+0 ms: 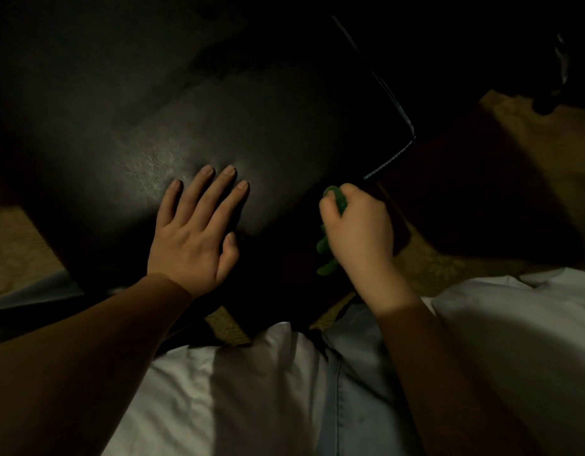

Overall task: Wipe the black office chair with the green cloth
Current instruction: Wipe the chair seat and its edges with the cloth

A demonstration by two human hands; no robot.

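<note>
we're bracing left hand (194,238) flat, fingers straight, on black office chair (218,126) seat | right hand (357,225) fisting green cloth (333,205) | cloth's looking soft, limp: bunching's working

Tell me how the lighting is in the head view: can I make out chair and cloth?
Head view: very dim, one pool of light on the black chair by the left hand, corners lost in black; the green cloth shows only as slivers beside the gripping right hand.
</note>
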